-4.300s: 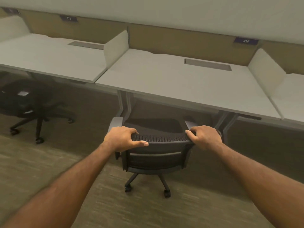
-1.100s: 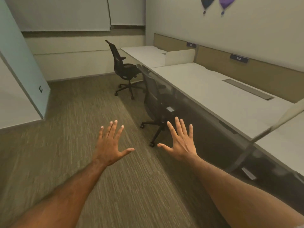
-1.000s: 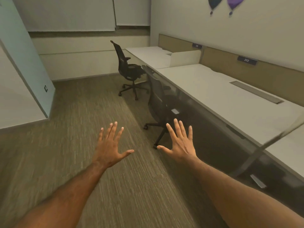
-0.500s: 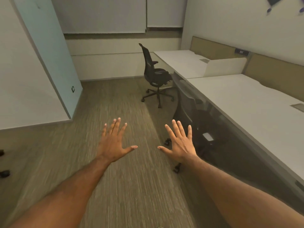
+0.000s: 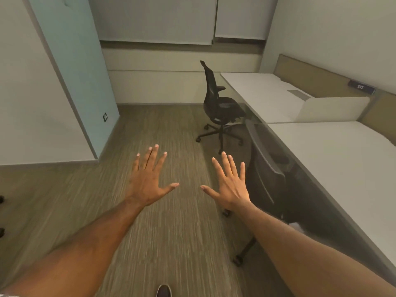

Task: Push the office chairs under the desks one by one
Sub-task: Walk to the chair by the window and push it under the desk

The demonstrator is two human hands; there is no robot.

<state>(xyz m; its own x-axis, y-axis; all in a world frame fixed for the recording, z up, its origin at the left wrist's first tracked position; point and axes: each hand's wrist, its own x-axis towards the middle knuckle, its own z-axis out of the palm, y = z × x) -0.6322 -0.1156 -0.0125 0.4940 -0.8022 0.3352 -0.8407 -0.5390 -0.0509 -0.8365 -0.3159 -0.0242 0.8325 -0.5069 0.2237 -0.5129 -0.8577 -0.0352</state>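
Empty and spread wide, touching nothing: left hand (image 5: 147,181) and right hand (image 5: 230,185), released from the previous chair's backrest. Now facing along the row. At the front edge of the near desk (image 5: 332,163), seat beneath: near chair (image 5: 265,181). Standing out from the front edge of the far desk (image 5: 263,93), well apart from both hands: far chair (image 5: 218,106), probably next to push.

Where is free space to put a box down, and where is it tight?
Both desktops are bare: the near desk up to the white divider, the far desk beyond it. The carpet left of the far chair is open. Tight: the near chair stands beside the right hand.
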